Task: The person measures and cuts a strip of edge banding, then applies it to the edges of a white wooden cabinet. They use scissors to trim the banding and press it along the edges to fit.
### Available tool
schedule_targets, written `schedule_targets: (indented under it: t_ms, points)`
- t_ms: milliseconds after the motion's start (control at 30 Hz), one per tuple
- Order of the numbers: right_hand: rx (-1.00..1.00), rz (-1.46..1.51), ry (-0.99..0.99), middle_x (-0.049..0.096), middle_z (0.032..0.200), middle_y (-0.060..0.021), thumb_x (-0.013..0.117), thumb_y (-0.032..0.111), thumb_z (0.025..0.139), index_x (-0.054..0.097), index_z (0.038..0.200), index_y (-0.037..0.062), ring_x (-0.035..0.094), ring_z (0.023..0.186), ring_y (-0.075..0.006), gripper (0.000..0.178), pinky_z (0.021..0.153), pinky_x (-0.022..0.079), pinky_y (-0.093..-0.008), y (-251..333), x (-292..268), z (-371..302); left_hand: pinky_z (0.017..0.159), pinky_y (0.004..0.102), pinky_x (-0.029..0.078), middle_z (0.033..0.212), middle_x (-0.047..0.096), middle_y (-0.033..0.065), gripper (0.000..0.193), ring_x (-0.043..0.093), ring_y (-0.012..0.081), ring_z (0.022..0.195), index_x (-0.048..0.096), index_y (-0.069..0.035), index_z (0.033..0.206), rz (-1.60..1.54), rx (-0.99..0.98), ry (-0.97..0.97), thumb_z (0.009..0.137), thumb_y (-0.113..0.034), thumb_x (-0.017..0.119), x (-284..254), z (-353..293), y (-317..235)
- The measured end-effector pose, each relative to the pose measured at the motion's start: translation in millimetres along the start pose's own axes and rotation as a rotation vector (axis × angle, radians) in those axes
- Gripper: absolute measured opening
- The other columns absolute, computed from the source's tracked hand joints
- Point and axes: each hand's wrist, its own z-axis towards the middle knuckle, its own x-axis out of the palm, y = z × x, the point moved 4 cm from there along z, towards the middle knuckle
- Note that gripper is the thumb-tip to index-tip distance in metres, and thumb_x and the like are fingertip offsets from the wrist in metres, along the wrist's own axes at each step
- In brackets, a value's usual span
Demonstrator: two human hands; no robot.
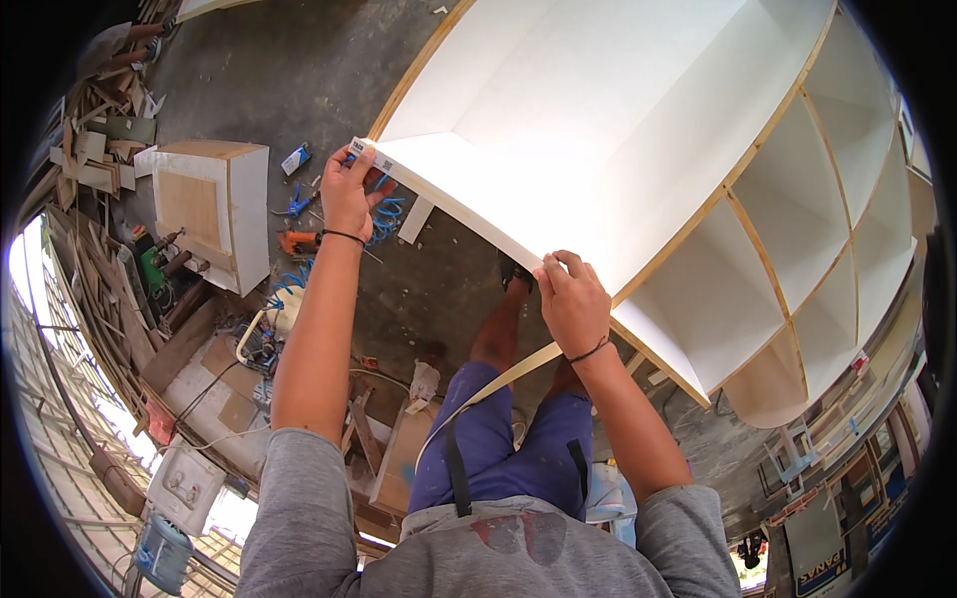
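Shelf unit: big, white, plywood-edged (528, 100), spreading from 12 to 3 o'clock of the person, compartments to the right.
Small cabinet: white and plywood (254, 224), near 9 o'clock of the left hand, well apart from it.
Long axis: a narrow white strip (464, 211) lies along the shelf unit's near panel edge, running from 10 o'clock at the left hand to 4 o'clock at the right.
Trailing length: a cream strip (508, 377) slopes from beneath the right hand toward 8 o'clock, over the lap; whether it joins the white one is hidden.
Left hand (361, 189): thumb and forefinger pinch the printed end, other fingers loosely apart.
Right hand (576, 299): fingertips pressed together on the strip's lower end, nearer the trailing length.
Room: floor shows below the edge, toward 7 o'clock, with a coiled blue hose (391, 219) just beside the left hand.
Drill: orange (299, 242), at the left hand's 8 o'clock.
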Motion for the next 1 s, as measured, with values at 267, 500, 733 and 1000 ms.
schedule_targets:
  t_ms: [267,500,733,1000]
  points:
    - [0.025,0.004,0.006,0.065,0.100,-0.0046,0.063,0.022,0.087,0.068,0.093,0.0063,0.063,0.082,-0.0234,0.018,0.061,0.055,-0.0350,-4,4,2,0.067,0.0388,0.059,0.103,0.057,0.0084,0.039,0.060,0.0173,0.088,0.044,-0.006,0.115,-0.019,0.005,-0.055,0.087,-0.017,0.069,-1,-2,3]
    - [0.061,0.033,0.045,0.066,0.100,-0.0044,0.063,0.024,0.087,0.069,0.091,0.0079,0.064,0.083,-0.0241,0.018,0.063,0.054,-0.0372,-6,8,2,0.062,0.0352,0.058,0.100,0.054,0.0050,0.037,0.056,0.0138,0.085,0.042,-0.008,0.113,-0.076,0.017,-0.197,0.092,-0.031,0.062,28,-23,34]
    - [0.082,0.049,0.091,0.065,0.097,-0.0050,0.061,0.024,0.088,0.069,0.091,0.0073,0.064,0.084,-0.0259,0.019,0.067,0.054,-0.0392,-5,7,4,0.061,0.0288,0.054,0.098,0.051,0.0022,0.039,0.053,0.0106,0.084,0.044,-0.009,0.108,-0.147,-0.072,-0.188,0.092,-0.039,0.062,74,-89,81]
    - [0.142,0.046,0.163,0.063,0.105,-0.0077,0.059,0.026,0.088,0.067,0.099,0.0048,0.064,0.088,-0.0285,0.025,0.072,0.054,-0.0402,-3,5,2,0.058,0.0228,0.051,0.093,0.055,0.0021,0.040,0.055,0.0082,0.074,0.044,-0.006,0.109,-0.067,-0.163,-0.039,0.091,-0.035,0.064,106,-156,129]
